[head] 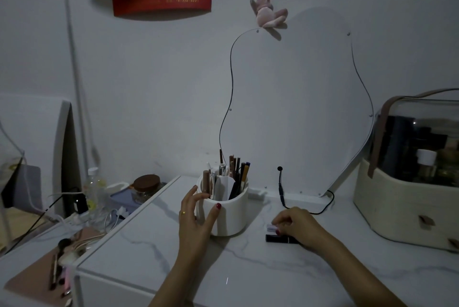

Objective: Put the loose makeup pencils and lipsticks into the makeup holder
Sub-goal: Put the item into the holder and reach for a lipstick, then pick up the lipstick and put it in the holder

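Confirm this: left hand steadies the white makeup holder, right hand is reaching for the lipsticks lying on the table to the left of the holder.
One detail is off. The lipsticks lie to the right of the white makeup holder, not the left, as the head view shows. The rest stands: the left hand is on the holder's side and the right hand is down on the lipsticks on the table.

One makeup holder (229, 214), two loose lipsticks (282, 239), two hands, one mirror (298, 113), one storage case (407, 195).
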